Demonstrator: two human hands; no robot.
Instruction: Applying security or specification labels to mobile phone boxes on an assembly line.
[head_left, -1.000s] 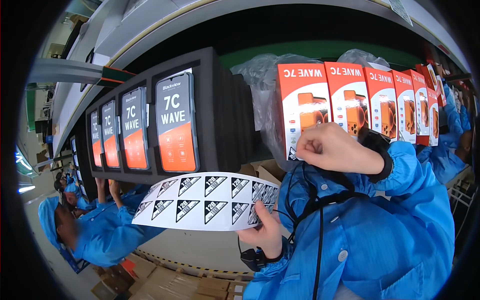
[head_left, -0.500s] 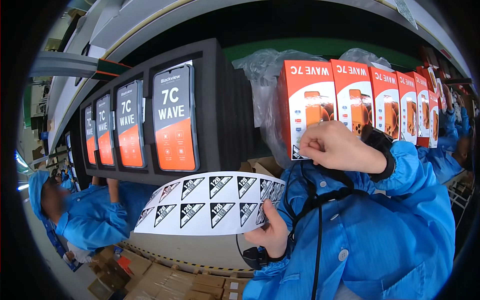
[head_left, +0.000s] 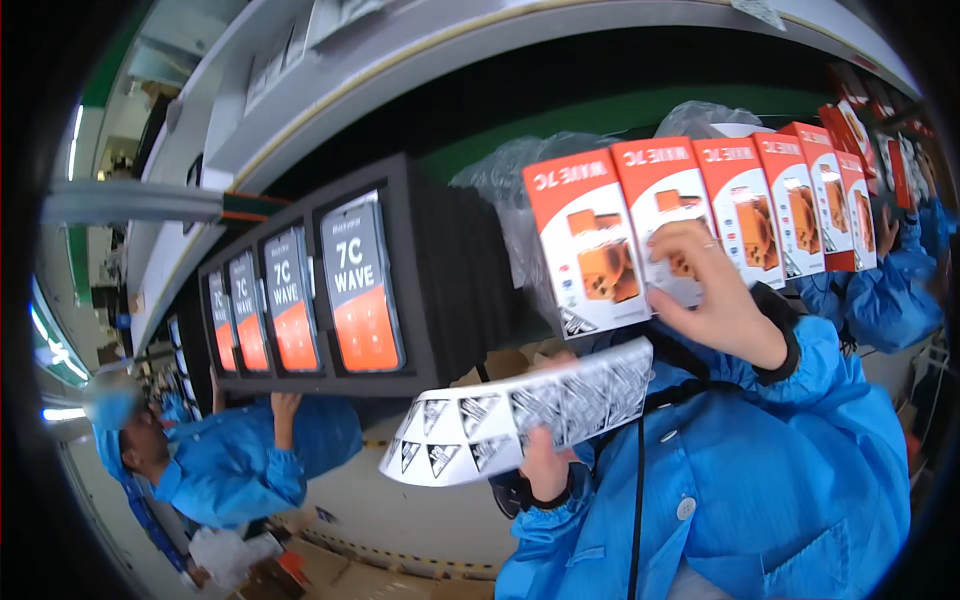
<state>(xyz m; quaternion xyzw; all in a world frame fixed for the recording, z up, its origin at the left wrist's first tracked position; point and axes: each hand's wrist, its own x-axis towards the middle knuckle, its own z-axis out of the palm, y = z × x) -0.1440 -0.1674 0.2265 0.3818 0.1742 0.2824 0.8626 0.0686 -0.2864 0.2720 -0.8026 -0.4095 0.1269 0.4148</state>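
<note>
The spread right hand [head_left: 722,300] partly hides a box [head_left: 662,192]. The left hand [head_left: 547,470] pinches a blurred sticker sheet [head_left: 530,408], rising lengthwise rightward.

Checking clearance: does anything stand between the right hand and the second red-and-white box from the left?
Nothing visible does: the right hand covers part of the second box. The label sheet in the left hand sits lower, out of the way.
</note>
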